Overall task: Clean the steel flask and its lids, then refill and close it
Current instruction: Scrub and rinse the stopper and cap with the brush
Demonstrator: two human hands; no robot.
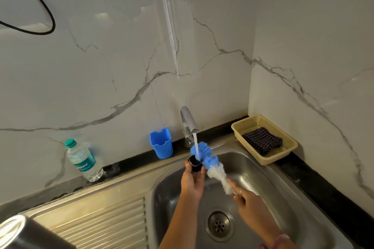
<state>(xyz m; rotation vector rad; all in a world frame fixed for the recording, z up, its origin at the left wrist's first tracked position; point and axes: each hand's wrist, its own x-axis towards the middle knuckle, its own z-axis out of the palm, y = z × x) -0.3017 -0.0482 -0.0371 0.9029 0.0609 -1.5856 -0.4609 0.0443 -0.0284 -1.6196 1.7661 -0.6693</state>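
Black lid [194, 164] in left hand [192, 181], under running tap [188, 121].

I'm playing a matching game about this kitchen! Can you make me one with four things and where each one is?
Things:
1 blue cup
2 checked cloth
3 water bottle
4 black lid

Places:
A in the left hand, under the tap's stream
B left of the tap, by the wall
C in the yellow basket
D far left on the counter

Pairs: 1-B, 2-C, 3-D, 4-A
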